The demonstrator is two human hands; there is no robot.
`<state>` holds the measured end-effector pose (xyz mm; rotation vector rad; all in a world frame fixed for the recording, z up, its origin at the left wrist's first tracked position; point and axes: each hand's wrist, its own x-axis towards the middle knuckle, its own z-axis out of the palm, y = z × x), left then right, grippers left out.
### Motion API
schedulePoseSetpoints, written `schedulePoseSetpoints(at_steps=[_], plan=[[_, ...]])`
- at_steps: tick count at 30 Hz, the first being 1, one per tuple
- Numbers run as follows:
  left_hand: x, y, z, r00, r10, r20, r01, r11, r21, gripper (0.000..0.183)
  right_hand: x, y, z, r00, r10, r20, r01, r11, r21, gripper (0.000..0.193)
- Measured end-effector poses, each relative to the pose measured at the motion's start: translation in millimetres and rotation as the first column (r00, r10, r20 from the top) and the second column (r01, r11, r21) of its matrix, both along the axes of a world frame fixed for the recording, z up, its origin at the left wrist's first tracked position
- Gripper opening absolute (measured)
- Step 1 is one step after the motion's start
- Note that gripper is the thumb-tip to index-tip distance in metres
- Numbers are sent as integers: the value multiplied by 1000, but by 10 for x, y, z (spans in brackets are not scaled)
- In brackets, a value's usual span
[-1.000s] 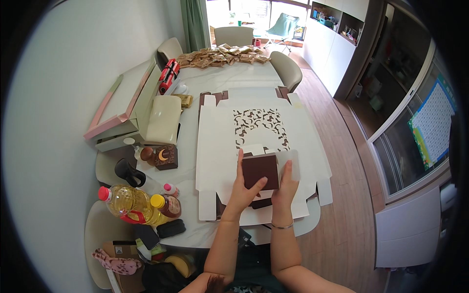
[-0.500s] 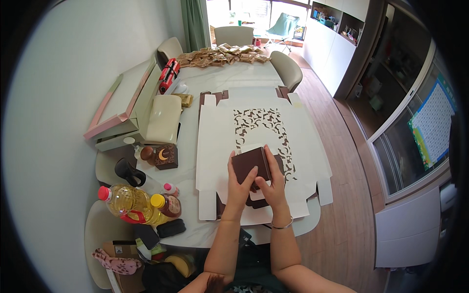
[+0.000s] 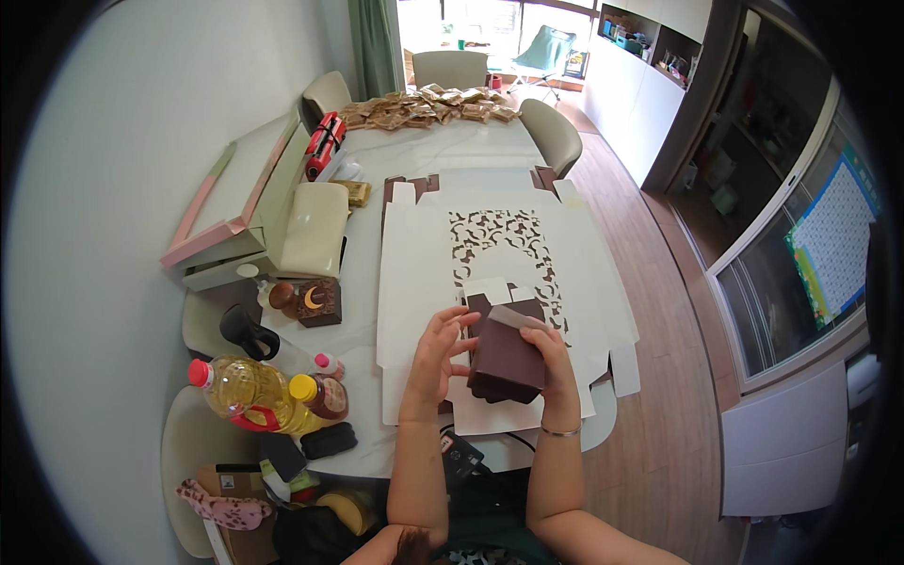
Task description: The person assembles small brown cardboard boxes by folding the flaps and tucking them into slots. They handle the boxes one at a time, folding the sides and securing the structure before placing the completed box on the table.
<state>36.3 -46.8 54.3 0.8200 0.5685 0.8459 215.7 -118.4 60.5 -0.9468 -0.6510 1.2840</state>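
Note:
A small dark brown cardboard box (image 3: pixel 507 365) is in front of me above the table, a pale flap showing along its far upper edge. Around its right side my right hand (image 3: pixel 559 363) is closed, the thumb near the flap. My left hand (image 3: pixel 435 363) is open at the box's left side, its fingers spread and the tips close to the cardboard; whether they touch is unclear. Under and behind the box lie more brown pieces with white tabs (image 3: pixel 487 290). Beneath them spreads a large flat white cardboard sheet (image 3: pixel 424 273) with a cut-out pattern (image 3: pixel 504 226).
On the left stand an oil bottle (image 3: pixel 247 386), a yellow-capped jar (image 3: pixel 325 395), a patterned brown box (image 3: pixel 321 303) and a large pink-and-green box (image 3: pixel 231 226). Many small brown packets (image 3: pixel 424 108) cover the table's far end. A chair (image 3: pixel 553 137) stands at the far right.
The box has come lower and nearer to me and turned, so a pale flap shows. My left hand has let go of it and spread its fingers; my right hand keeps hold.

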Motion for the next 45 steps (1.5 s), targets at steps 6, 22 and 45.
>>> schedulePoseSetpoints(at_steps=[6,22,45], plan=[[136,-29,-21,991,-29,-130,49,987,154,57,-103,90,-101,993,-88,73,94,992,-80,38],[170,-28,-99,957,218,-192,-192,971,141,17,-204,72,-26,970,-35,239,40,999,-13,21],[164,-55,-120,973,140,-184,-53,910,412,42,-184,125,-117,952,-306,11,306,952,14,26]])
